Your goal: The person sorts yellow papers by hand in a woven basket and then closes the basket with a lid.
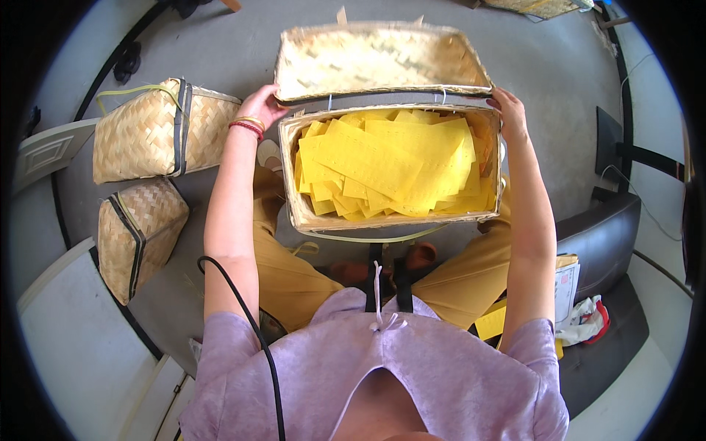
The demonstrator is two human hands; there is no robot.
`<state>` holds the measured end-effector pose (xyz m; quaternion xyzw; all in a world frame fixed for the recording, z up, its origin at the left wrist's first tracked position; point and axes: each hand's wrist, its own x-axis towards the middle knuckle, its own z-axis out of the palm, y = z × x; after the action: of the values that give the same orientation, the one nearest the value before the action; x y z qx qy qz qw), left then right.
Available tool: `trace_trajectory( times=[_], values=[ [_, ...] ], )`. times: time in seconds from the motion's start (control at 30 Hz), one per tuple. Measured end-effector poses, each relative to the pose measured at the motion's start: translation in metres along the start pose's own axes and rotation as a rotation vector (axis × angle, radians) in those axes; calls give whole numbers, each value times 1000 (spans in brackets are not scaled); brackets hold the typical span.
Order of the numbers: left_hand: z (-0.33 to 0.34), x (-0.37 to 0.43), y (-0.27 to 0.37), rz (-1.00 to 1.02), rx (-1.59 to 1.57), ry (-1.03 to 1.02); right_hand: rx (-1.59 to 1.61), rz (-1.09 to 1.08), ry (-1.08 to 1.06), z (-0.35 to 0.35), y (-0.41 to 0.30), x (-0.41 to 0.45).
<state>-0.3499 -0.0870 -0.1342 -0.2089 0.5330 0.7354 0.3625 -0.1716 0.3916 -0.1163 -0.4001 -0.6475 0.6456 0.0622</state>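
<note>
Before me stands a rectangular woven bamboo basket (288, 182), filled with loose sheets of yellow paper (380, 160). Its woven lid (380, 58) is tilted back along the far side, inner face towards me. White ties (444, 96) show in the gap between lid and basket. My left hand (263, 107), with bracelets at the wrist, grips the lid's near left corner. At the near right corner of the lid is my right hand (508, 110), fingers on its edge and close to the basket's far right corner. A pale strap (380, 238) curves along the basket's near side.
Two closed woven baskets, one larger (138, 135) and one smaller (146, 237), stand at the left with dark bands around them. Another woven basket (535, 6) is at the far right. A dark sofa (601, 220) holds papers (565, 289) and a plastic bag (587, 322). A black cable (265, 342) hangs by my left arm.
</note>
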Motion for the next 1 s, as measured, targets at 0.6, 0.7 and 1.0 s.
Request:
trace_trajectory(
  times=[0.6,0.7,1.0],
  values=[
    [55,-81,19,310,-160,-134,566,17,90,-23,6,-60],
    [56,-74,28,266,-186,-93,571,14,56,-23,3,-59],
    [54,-72,19,380,-247,44,502,-40,-62,-16,-4,-63]
  ],
)
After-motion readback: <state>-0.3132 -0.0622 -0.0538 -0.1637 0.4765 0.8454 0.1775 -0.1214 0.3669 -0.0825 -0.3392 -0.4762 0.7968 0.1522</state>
